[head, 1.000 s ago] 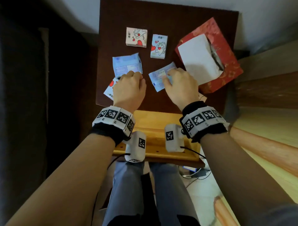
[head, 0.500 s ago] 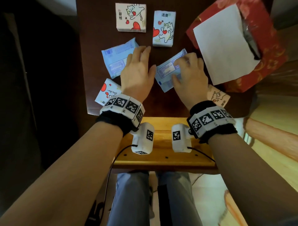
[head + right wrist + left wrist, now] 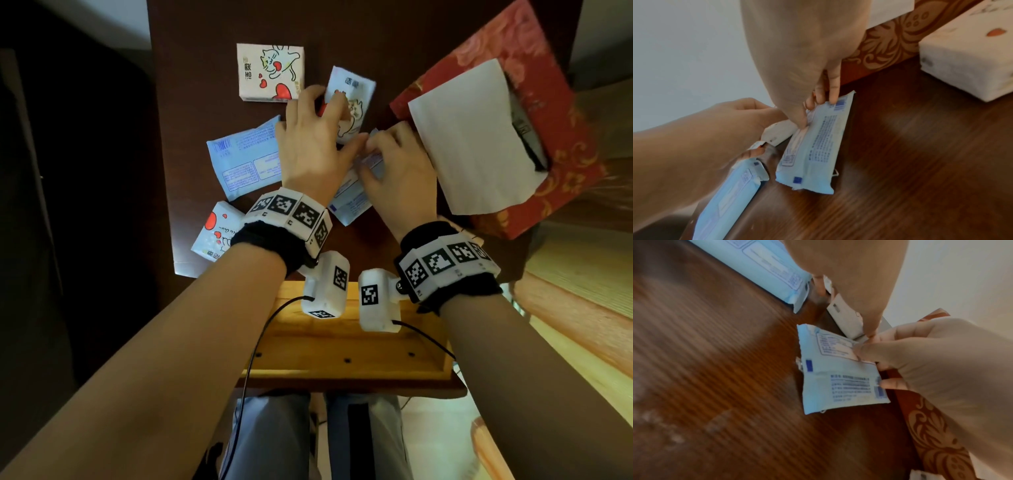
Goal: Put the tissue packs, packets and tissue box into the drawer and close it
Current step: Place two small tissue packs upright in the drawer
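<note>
Right wrist view alone shows the right hand (image 3: 807, 68) pinching the blue packet (image 3: 812, 151) at its far end, near the tabletop's (image 3: 191, 102) right edge. The left hand (image 3: 311, 147) curls round a cat-printed tissue pack (image 3: 352, 102). The red tissue box (image 3: 565, 113) overhangs the right edge; the drawer (image 3: 342, 359) stands open.

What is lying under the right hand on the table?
A light blue packet, pinched by the right hand at its far end. That end is covered by the fingers.
</note>
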Motion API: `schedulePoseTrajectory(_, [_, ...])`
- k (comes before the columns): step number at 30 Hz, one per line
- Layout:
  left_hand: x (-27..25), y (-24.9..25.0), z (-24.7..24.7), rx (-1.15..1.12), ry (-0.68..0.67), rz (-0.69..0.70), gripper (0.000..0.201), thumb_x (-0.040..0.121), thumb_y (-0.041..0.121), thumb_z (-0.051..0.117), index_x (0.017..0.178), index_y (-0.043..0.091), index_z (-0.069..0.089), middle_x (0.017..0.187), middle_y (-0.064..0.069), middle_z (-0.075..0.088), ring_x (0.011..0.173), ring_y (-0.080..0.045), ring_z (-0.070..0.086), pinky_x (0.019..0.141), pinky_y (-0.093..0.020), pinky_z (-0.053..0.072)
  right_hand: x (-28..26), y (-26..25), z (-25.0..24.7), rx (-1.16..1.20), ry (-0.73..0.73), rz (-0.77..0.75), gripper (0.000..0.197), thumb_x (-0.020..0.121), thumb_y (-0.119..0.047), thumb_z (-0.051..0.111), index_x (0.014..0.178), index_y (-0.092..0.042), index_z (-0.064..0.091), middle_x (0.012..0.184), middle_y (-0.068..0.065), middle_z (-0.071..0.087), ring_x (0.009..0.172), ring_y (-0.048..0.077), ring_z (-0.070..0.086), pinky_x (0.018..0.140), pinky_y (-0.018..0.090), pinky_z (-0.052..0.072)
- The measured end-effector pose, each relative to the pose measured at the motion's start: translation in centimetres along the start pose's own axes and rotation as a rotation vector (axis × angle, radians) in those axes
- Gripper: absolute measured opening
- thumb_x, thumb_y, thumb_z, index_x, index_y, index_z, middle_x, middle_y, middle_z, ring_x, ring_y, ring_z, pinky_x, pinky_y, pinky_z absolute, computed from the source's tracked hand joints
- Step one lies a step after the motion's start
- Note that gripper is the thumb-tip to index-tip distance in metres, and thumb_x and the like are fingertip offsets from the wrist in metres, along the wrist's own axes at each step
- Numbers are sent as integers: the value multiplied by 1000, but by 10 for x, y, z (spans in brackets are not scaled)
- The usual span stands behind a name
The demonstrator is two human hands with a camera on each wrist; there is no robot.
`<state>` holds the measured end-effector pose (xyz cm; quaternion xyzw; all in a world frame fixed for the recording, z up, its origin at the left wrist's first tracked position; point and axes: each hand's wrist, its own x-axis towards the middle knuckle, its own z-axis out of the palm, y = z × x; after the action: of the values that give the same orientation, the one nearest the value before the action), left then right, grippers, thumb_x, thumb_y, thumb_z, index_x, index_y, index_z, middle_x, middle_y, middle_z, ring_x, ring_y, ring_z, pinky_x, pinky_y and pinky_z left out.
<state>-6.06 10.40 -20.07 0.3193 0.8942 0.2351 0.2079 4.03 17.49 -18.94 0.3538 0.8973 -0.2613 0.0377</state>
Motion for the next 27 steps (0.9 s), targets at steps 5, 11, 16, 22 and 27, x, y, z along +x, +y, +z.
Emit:
schedulePoseTrajectory(5, [-7,1,1,-118,65,-44,42,66,23,68,100,5,52,103,-13,59,92,-29,50,82,-41,43,-1,2,-1,38,1,-4,17,83,-25,61,95,-13,59,108,12,55,97,26,58,80,41,54])
schedulePoseTrajectory(11, [-23,-2,-14,-293,103,-75,57,64,28,69,111,5,46,104,-9,57,95,-22,51,76,-32,45,-7,-1,-7,82,44,-35,19,89,-22,51,95,-7,61,104,14,58,93,25,58,78,36,52])
schedulePoseTrajectory(16, [-52,-2,-23,-352,111,-26,61,68,37,71,114,6,46,106,-7,57,97,-17,54,76,-25,46,-22,-15,-15,530,-17,107,34,92,-34,46,94,-3,61,92,5,65,81,7,63,68,21,52])
schedulePoseTrajectory(22, [-95,-7,-25,-378,62,-12,66,66,33,75,117,4,46,111,-8,56,99,-17,54,80,-26,48,-48,-32,-7,864,-176,244,25,93,-16,51,114,-2,53,98,3,64,87,7,66,75,25,57])
schedulePoseTrajectory(27, [-128,-23,-26,-314,109,-43,64,76,41,66,126,6,45,111,-9,58,99,-18,54,85,-35,50,-70,-40,7,812,-240,287,28,93,-18,50,117,-3,51,108,10,61,101,23,63,88,42,55])
